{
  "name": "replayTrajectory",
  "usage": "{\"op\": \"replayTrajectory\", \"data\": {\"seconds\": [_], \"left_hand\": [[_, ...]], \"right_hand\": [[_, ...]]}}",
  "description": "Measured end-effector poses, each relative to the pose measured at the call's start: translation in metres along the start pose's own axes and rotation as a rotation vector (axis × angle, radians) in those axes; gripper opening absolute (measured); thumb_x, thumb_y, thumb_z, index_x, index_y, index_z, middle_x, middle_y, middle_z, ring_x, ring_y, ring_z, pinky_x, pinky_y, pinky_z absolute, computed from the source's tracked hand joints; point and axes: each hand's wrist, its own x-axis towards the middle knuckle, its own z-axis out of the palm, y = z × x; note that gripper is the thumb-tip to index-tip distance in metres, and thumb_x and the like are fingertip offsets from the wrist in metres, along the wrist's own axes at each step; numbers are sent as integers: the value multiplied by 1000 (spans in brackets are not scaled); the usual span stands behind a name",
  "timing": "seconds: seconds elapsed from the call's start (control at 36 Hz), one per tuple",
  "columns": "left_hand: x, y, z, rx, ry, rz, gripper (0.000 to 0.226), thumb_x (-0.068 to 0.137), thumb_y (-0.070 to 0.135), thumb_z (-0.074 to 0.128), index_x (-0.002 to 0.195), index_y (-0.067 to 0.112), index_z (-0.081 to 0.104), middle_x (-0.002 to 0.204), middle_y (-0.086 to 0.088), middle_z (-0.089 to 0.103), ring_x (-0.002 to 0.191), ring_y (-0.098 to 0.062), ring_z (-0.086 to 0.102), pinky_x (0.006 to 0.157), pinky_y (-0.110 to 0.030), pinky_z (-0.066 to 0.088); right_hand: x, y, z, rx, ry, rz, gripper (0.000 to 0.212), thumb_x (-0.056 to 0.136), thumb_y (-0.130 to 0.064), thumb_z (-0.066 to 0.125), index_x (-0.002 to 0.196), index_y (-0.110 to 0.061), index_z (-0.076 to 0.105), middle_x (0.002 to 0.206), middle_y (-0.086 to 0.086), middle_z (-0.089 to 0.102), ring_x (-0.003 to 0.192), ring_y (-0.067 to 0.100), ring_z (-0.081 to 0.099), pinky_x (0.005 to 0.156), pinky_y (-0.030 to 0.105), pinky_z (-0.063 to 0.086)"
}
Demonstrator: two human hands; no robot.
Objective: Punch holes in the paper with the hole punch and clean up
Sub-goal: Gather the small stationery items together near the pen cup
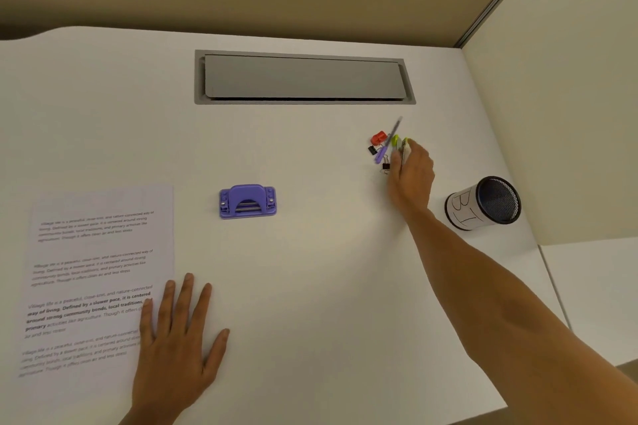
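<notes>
Left hand (176, 338) flat on the desk (310, 269), fingers spread, little finger overlapping the paper (100, 272); hole punch (247, 201) well beyond its fingertips; right hand (412, 172) at the stationery pile (386, 148), fingers curled on a green-tipped item, grip blurred.

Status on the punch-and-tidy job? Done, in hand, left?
Done: can't tell; the paper shows no holes I can make out, and the punch sits apart from it, untouched.
In hand: right hand reaches into the loose pens and clips, apparently gripping some; left hand rests flat on the paper's edge.
Left: likely punching, then loose items into the cup.
</notes>
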Motion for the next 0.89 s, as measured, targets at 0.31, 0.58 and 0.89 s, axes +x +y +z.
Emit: {"op": "replayTrajectory", "data": {"seconds": [0.31,0.58,0.89], "left_hand": [[-1,1,1,-11,39,6,80,90,58,38,154,10,39,167,-16,25,153,-41,26,122,-65,19],[-2,0,9,-13,50,15,82,89,60,38,155,10,38,168,-16,24,154,-40,24,122,-65,18],[-2,-3,13,-6,43,25,80,94,61,35,158,14,30,170,-13,16,157,-36,16,124,-64,16]], "right_hand": [[73,-21,-20,-261,-377,-159,46,95,0,47,139,-11,54,141,14,56,135,38,47,109,49,41],[53,-22,-27,-296,-388,-109,45,91,2,54,136,-5,57,145,14,52,128,32,52,104,39,47],[-68,-34,-30,-56,-71,157,73,103,-27,48,158,2,10,167,21,11,155,34,9,127,45,12]]}}
